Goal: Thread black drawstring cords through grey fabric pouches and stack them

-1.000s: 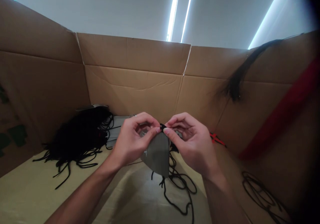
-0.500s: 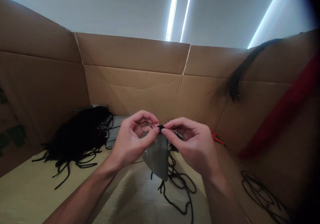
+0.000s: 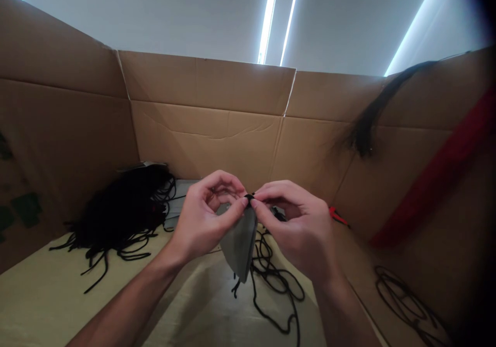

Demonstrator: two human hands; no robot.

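My left hand (image 3: 211, 215) and my right hand (image 3: 296, 220) meet at the centre, thumbs and forefingers pinching a short piece of black cord (image 3: 249, 200) from both sides. It looks like a knot or loop; the fingertips hide its exact shape. Directly beneath it hangs a flat grey tag-like piece (image 3: 241, 246) with a curved edge, tilted and held above the table. Below and behind my right hand, a long black cord (image 3: 277, 274) lies in loose loops. Whether it joins the pinched piece cannot be seen.
A heap of black cords (image 3: 120, 207) lies at the left, beside stacked grey pieces (image 3: 179, 202). Cardboard walls (image 3: 205, 135) enclose the table (image 3: 50, 295). At the right are a red-handled tool (image 3: 338, 216), a red strip (image 3: 434, 171), hanging black strands (image 3: 372, 114) and coiled cord (image 3: 403, 298).
The grey piece has swung, its lower tip shifting left. The short cord ends below it have also moved left. Both hands keep nearly the same place and pinch.
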